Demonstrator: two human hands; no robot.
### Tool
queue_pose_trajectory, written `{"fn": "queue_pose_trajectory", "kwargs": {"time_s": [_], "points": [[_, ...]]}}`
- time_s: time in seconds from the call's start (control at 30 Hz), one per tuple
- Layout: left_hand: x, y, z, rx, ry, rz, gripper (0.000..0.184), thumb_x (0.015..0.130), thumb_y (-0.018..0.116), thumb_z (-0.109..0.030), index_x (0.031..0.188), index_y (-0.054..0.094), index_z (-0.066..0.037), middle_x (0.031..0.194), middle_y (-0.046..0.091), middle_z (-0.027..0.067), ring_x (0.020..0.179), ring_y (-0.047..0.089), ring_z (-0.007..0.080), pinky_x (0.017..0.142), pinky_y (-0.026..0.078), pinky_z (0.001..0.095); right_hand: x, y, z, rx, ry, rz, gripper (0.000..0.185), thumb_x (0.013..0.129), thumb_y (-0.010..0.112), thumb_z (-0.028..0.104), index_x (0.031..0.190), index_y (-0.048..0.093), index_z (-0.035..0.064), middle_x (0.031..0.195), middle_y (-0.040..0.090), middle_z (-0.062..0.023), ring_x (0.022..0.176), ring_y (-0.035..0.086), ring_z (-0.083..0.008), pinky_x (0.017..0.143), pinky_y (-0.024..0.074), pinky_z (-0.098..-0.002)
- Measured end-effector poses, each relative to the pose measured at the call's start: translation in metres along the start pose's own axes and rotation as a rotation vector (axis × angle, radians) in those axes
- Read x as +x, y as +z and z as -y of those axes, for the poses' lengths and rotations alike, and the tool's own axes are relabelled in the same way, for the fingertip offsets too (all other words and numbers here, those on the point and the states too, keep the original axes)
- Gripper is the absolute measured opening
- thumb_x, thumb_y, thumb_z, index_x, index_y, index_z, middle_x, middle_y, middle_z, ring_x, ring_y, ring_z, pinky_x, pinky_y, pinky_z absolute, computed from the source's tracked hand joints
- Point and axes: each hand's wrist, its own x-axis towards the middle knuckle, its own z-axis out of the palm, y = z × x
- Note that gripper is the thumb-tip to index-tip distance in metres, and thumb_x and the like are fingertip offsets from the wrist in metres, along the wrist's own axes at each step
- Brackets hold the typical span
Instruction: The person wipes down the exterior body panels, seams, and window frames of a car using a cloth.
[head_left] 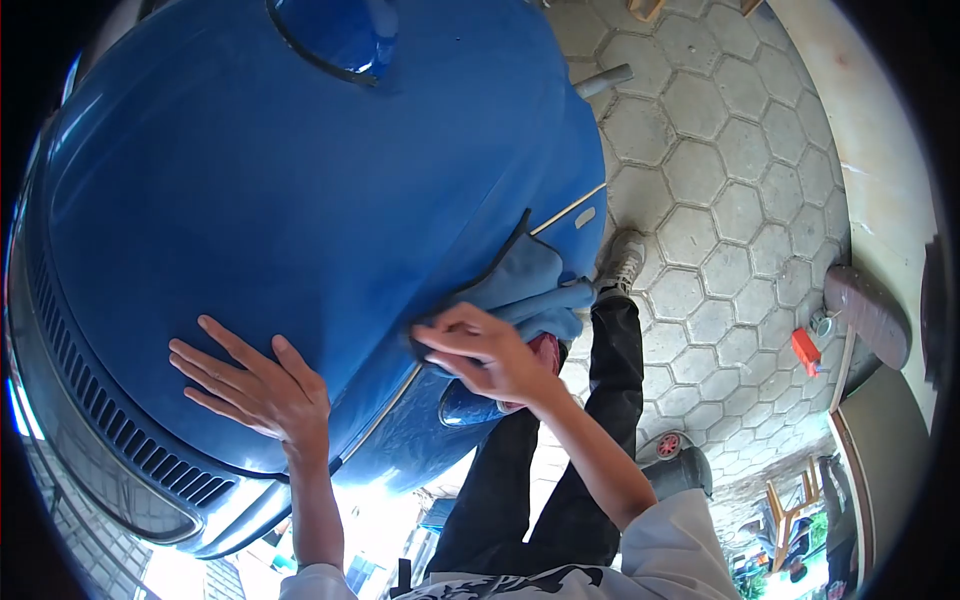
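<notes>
Cloth (525, 277), one, on one blue car (250, 200); left hand (258, 390) spread, empty; right hand (492, 356) bent, grip unclear.

A rumpled grey-blue cloth (525, 272) drapes over the side of the smooth, curved blue car (250, 200).

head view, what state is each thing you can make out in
Large glossy blue car hood, looks shut
Dull light-blue fabric cloth, bunched and creased
Bare left hand, fingers spread over the hood, contact unclear
Bare right hand, fingers bent at the cloth, grip blurred
Thin tan trim strip, showing on both sides of the cloth
Small orange-red object, lying on the grey hexagonal paving
</notes>
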Motion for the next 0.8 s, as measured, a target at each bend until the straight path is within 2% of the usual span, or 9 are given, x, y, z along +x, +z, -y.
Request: {"fn": "queue_pose_trajectory", "kwargs": {"time_s": [0.1, 0.17, 0.23, 0.3, 0.4, 0.43, 0.57, 0.67, 0.8], "points": [[0.0, -0.001, -0.001, -0.019, -0.008, 0.014, 0.07, 0.098, 0.021, -0.054, 0.151, 0.033, -0.009, 0.156, 0.021, 0.0261, 0.145, 0.022, 0.0419, 0.113, 0.022, 0.0624, 0.032, 0.019, -0.038, -0.855, -0.491, -0.21, 0.03, 0.088, 0.071, 0.028, 0.119, 0.07, 0.0287, 0.102, 0.055, -0.0015, 0.089, 0.056, -0.0142, 0.076, 0.0452, -0.0331], [0.002, 0.0, 0.0, -0.017, -0.017, 0.012, 0.07, 0.098, 0.021, -0.054, 0.151, 0.033, -0.009, 0.156, 0.021, 0.0257, 0.145, 0.022, 0.0418, 0.113, 0.022, 0.0622, 0.056, -0.003, -0.055, -0.852, -0.599, -0.37, 0.033, 0.087, 0.069, 0.039, 0.119, 0.068, 0.0323, 0.11, 0.057, -0.0032, 0.105, 0.056, -0.02, 0.084, 0.0435, -0.039], [0.0, 0.0, 0.001, -0.001, -0.014, 0.014, 0.071, 0.098, 0.021, -0.056, 0.151, 0.034, -0.01, 0.156, 0.022, 0.025, 0.145, 0.023, 0.0417, 0.113, 0.022, 0.062, 0.088, -0.037, -0.051, -0.93, -0.455, -0.472, 0.034, 0.091, 0.063, 0.037, 0.122, 0.067, 0.0258, 0.126, 0.055, -0.0078, 0.116, 0.054, -0.0299, 0.099, 0.0392, -0.0441], [0.0, 0.003, 0.002, 0.003, -0.015, 0.001, 0.072, 0.097, 0.022, -0.057, 0.151, 0.034, -0.01, 0.157, 0.021, 0.0243, 0.145, 0.023, 0.0417, 0.113, 0.022, 0.0621, 0.114, -0.077, -0.093, -0.757, -0.252, -0.641, 0.043, 0.095, 0.055, 0.038, 0.132, 0.059, 0.0169, 0.147, 0.041, -0.0162, 0.132, 0.041, -0.0414, 0.112, 0.0286, -0.0499], [-0.003, 0.003, 0.001, -0.008, -0.03, 0.015, 0.072, 0.097, 0.024, -0.057, 0.15, 0.035, -0.011, 0.157, 0.022, 0.0236, 0.145, 0.024, 0.0418, 0.113, 0.022, 0.0623, 0.133, -0.091, -0.108, -0.47, -0.015, -0.886, 0.049, 0.098, 0.047, 0.037, 0.139, 0.05, 0.0092, 0.156, 0.027, -0.0208, 0.142, 0.023, -0.0477, 0.117, 0.0167, -0.0526], [-0.001, 0.003, 0.0, -0.011, -0.041, 0.015, 0.071, 0.097, 0.024, -0.057, 0.15, 0.035, -0.011, 0.157, 0.022, 0.0234, 0.144, 0.024, 0.0419, 0.113, 0.022, 0.0624, 0.125, -0.074, -0.095, -0.664, -0.008, -0.76, 0.058, 0.097, 0.046, 0.043, 0.145, 0.042, 0.0095, 0.159, 0.019, -0.0202, 0.146, 0.011, -0.0467, 0.117, 0.0176, -0.0537], [0.001, 0.001, -0.001, -0.046, -0.055, 0.023, 0.071, 0.097, 0.025, -0.057, 0.149, 0.037, -0.01, 0.156, 0.024, 0.024, 0.144, 0.024, 0.0422, 0.113, 0.021, 0.0625, 0.062, 0.032, -0.037, -0.952, -0.268, 0.001, 0.067, 0.092, 0.049, 0.053, 0.146, 0.042, 0.0137, 0.155, 0.031, -0.0187, 0.143, 0.026, -0.044, 0.114, 0.0198, -0.0572], [0.001, 0.0, 0.002, -0.044, -0.058, 0.042, 0.072, 0.097, 0.024, -0.058, 0.149, 0.038, -0.01, 0.156, 0.025, 0.0242, 0.144, 0.025, 0.0428, 0.113, 0.022, 0.0625, 0.085, 0.02, -0.036, -0.893, -0.36, -0.136, 0.066, 0.09, 0.054, 0.048, 0.146, 0.042, 0.0155, 0.152, 0.036, -0.0174, 0.141, 0.031, -0.0409, 0.114, 0.021, -0.0564], [0.0, 0.002, 0.0, -0.014, -0.06, 0.05, 0.074, 0.096, 0.024, -0.059, 0.149, 0.037, -0.01, 0.156, 0.024, 0.0246, 0.143, 0.026, 0.0435, 0.113, 0.023, 0.0626, 0.18, -0.078, -0.054, -0.847, 0.048, -0.64, 0.054, 0.102, 0.041, 0.036, 0.151, 0.035, 0.0139, 0.159, 0.019, -0.0194, 0.146, 0.017, -0.0419, 0.114, 0.0213, -0.0557]]}}
